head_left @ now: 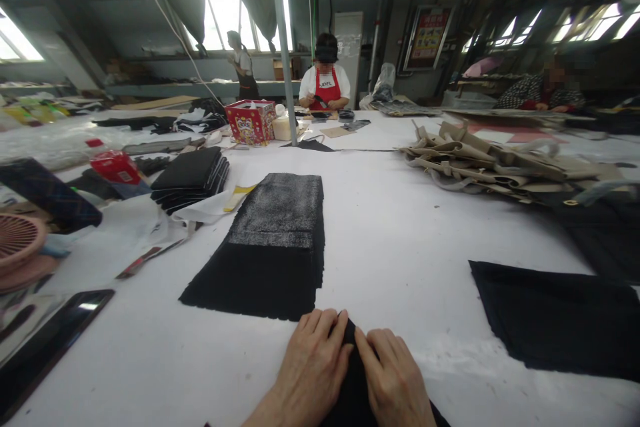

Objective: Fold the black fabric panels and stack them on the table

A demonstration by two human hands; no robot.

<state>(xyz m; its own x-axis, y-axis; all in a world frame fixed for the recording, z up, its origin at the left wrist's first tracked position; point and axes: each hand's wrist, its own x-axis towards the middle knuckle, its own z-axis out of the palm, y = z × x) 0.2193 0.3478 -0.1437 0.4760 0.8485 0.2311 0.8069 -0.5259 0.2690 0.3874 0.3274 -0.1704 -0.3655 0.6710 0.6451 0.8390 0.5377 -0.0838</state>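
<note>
Close to the near edge of the white table, a piece of black fabric (354, 387) lies between my two hands. My left hand (317, 360) has its fingers closed on the fabric's top left edge, thumb against the cloth. From the right, my right hand (393, 373) pinches the same edge, its index finger pressed to the cloth. Just beyond my left hand lies a stack of black fabric pieces (273, 280), its far part speckled greyish white. Off to the right rests another flat black fabric piece (560, 320). The lower part of the held fabric runs out of view.
A phone (55, 353), a pink fan (20, 240) and folded black cloths (190, 173) are on the left. A red box (250, 122) stands by a metal pole (284, 47). Beige pieces (495, 160) are heaped at right. A person in a red apron (327, 85) works across the table.
</note>
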